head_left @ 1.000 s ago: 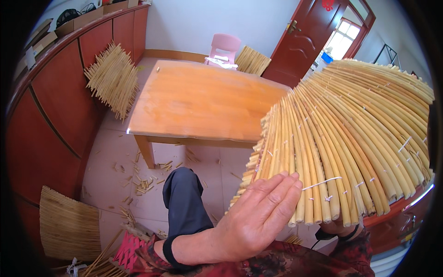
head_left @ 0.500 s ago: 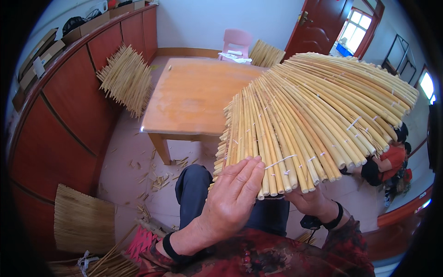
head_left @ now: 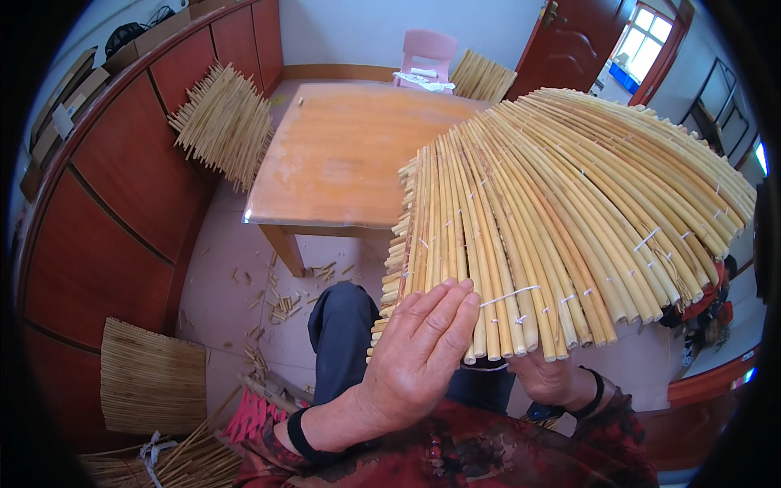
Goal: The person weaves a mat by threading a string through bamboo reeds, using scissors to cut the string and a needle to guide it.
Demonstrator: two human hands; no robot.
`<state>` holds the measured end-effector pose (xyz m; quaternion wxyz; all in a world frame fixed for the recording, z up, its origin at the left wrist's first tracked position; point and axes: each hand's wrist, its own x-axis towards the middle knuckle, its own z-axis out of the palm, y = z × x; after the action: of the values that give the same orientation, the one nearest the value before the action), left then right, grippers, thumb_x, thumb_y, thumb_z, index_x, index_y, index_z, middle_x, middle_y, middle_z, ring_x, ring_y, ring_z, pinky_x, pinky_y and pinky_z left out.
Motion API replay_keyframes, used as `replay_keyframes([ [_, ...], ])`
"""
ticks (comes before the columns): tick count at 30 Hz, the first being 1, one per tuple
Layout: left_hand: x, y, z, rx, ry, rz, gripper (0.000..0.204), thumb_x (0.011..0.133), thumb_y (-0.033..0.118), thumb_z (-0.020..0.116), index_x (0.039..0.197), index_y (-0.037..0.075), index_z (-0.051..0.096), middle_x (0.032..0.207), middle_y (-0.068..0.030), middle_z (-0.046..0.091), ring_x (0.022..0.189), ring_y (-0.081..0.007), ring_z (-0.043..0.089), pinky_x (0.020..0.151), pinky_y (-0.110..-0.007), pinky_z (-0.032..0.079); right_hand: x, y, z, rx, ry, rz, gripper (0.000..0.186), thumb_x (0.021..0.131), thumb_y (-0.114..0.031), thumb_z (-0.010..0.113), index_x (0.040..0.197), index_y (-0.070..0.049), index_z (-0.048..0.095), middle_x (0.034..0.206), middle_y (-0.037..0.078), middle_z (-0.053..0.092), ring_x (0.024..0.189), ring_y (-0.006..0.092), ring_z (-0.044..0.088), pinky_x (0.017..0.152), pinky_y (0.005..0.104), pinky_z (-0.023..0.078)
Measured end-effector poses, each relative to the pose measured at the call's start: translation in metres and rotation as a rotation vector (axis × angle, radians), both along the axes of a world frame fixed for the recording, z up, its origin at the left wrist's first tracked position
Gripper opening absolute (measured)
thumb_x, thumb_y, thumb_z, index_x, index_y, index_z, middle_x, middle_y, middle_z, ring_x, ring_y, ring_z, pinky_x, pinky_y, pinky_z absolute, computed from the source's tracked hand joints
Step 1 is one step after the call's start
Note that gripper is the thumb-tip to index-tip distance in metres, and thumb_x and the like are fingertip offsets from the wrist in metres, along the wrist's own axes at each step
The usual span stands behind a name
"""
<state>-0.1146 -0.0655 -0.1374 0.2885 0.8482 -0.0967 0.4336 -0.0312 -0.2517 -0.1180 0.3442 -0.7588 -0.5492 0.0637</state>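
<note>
Mat (head_left: pixel 561 211): before the table (head_left: pixel 342 163)'s right side
Left grip (head_left: pixel 419 350): fingers atop mat, closure unclear
Right grip (head_left: pixel 547 379): beneath, closure hidden
Handling: likely light, stiff lengthwise, flexible crosswise
Best hold: edge away from table, supported beneath

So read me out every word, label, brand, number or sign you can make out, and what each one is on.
No text can be read.
Curved mat of yellowish, round, cane-like stalks: white string ties show, but no legible lettering.
Small, white, rectangular card by the brown cardboard boxes: too small to tell whether it carries text.
</note>
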Motion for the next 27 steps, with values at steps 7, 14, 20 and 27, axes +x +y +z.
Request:
replay_keyframes([
  [7, 0.003, -0.004, 0.004, 0.013, 0.0, -0.01, 0.043, 0.061, -0.009, 0.052, 0.103, -0.01, 0.055, 0.103, -0.022, 0.057, 0.094, -0.0346, 0.058, 0.081, -0.038, 0.047, 0.006, 0.002, 0.004, 0.039, -0.104, 0.018, 0.036, 0.087, -0.008, 0.052, 0.122, 0.0, 0.047, 0.118, 0.012, 0.053, 0.107, 0.0244, 0.052, 0.089, 0.0326, 0.039],
  [14, 0.006, -0.004, -0.005, -0.041, -0.015, 0.001, 0.038, 0.069, 0.003, 0.057, 0.106, -0.007, 0.055, 0.105, -0.02, 0.057, 0.095, -0.032, 0.057, 0.082, -0.04, 0.045, 0.007, 0.001, 0.003, -0.022, -0.05, -0.033, 0.035, 0.086, -0.008, 0.054, 0.12, -0.001, 0.049, 0.121, 0.012, 0.051, 0.112, 0.025, 0.049, 0.093, 0.0339, 0.037],
  [20, 0.009, -0.007, -0.007, -0.065, -0.064, -0.001, 0.038, 0.064, -0.011, 0.056, 0.102, -0.007, 0.057, 0.102, -0.0189, 0.059, 0.091, -0.0319, 0.059, 0.079, -0.036, 0.048, 0.002, -0.006, 0.006, -0.029, 0.199, -0.081, 0.028, 0.088, -0.004, 0.051, 0.115, -0.001, 0.052, 0.088, 0.004, 0.058, 0.067, 0.0089, 0.054, 0.059, 0.0224, 0.045],
  [27, 0.01, -0.009, -0.005, -0.05, -0.049, -0.003, 0.038, 0.063, -0.01, 0.057, 0.1, -0.007, 0.058, 0.1, -0.0185, 0.06, 0.09, -0.0314, 0.059, 0.078, -0.035, 0.049, -0.001, -0.015, -0.017, 0.108, 0.405, -0.19, 0.025, 0.089, -0.008, 0.051, 0.113, -0.002, 0.054, 0.074, 0.0, 0.053, 0.055, 0.0053, 0.045, 0.048, 0.019, 0.037],
])
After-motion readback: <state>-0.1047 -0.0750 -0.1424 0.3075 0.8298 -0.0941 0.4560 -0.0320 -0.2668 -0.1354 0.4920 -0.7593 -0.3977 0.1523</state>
